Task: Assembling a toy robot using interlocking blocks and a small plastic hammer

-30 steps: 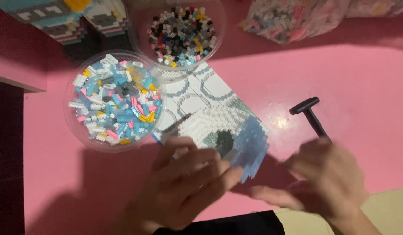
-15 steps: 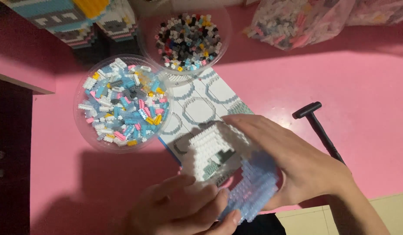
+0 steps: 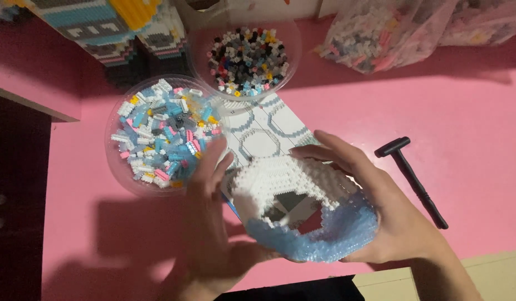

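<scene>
There, studded white-and-blue brick shell [image 3: 302, 212], hollow, between both hands' grip.

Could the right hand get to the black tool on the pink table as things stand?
Probably not yet: the path looks free, but the right hand is cupped around the white-and-blue block model, with the black tool lying just beyond.

instruction sheet [image 3: 263, 131]: partly hidden under brick model [image 3: 302, 209] | bags [image 3: 380, 30]: cut off at top edge

Dim, warm light from above casts soft shadows at lower left, and the left hand [image 3: 213, 234] is motion-blurred.
</scene>
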